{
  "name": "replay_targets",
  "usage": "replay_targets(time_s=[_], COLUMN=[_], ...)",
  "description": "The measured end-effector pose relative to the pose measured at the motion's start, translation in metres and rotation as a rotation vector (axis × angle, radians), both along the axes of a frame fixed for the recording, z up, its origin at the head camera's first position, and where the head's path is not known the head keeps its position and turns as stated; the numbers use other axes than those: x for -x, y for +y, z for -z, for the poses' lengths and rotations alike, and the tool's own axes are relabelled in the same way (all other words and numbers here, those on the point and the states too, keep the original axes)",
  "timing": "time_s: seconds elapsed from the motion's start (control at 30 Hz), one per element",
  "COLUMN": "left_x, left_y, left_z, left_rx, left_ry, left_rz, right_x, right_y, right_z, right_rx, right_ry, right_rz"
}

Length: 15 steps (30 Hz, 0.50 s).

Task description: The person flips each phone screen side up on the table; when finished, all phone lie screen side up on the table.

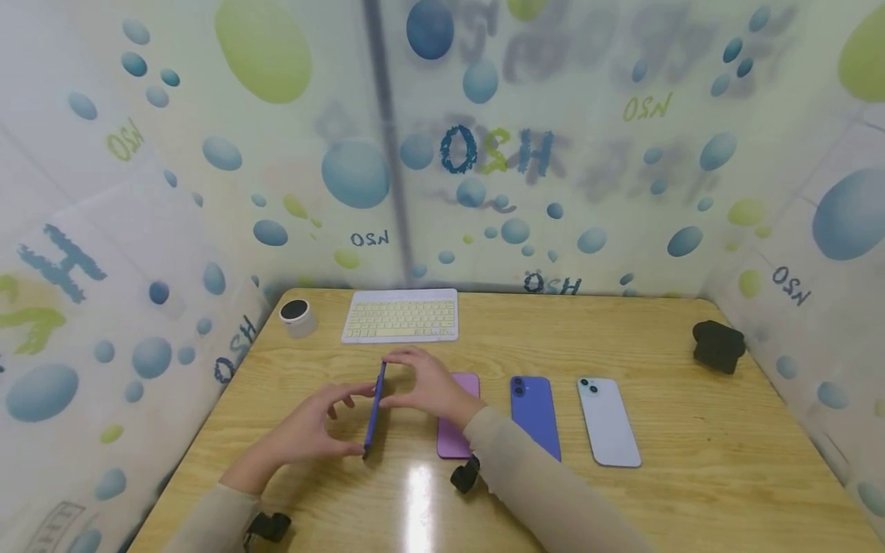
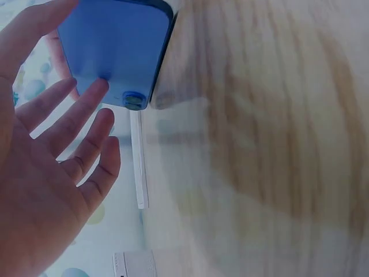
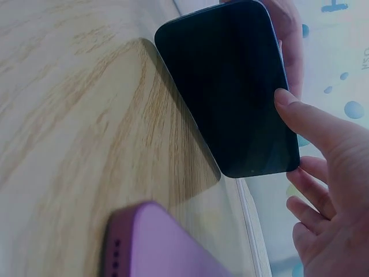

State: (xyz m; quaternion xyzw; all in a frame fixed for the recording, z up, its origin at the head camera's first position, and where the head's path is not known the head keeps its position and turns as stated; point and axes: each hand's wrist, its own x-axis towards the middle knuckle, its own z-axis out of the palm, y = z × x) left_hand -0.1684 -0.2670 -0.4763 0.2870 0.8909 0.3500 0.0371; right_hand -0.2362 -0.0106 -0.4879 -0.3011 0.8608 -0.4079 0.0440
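A blue smartphone (image 1: 376, 407) stands on its long edge on or just above the table, between my two hands. Its dark screen (image 3: 225, 92) faces my right hand, and its blue back (image 2: 115, 46) faces my left. My right hand (image 1: 429, 388) pinches the far end, thumb on the screen side, fingers at the end edge. My left hand (image 1: 311, 426) holds the near end with its thumb, while a finger touches the back; its other fingers are loosely bent. Beside my right forearm lies a purple phone (image 1: 456, 438), partly covered by that hand and sleeve.
To the right lie a second blue phone (image 1: 535, 411) and a pale blue phone (image 1: 611, 422), backs up. A white keyboard (image 1: 401, 316) and a white cylinder with a black top (image 1: 299, 319) stand at the back. A black object (image 1: 719, 347) sits near the right edge.
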Motion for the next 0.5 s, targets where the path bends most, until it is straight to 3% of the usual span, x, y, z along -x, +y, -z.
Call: replay_targets(time_s=[0.23,0.5], left_x=[-0.002,-0.003], left_y=[-0.007,-0.012], left_z=[-0.004,-0.005], left_rx=[0.005,0.021], left_ry=[0.016,0.04], left_rz=[0.0,-0.017], right_x=[0.0,0.0], right_y=[-0.01,-0.017], right_z=[0.0,0.004], right_rx=[0.003,0.014], right_ry=[0.037,0.021], right_rz=[-0.005,-0.001])
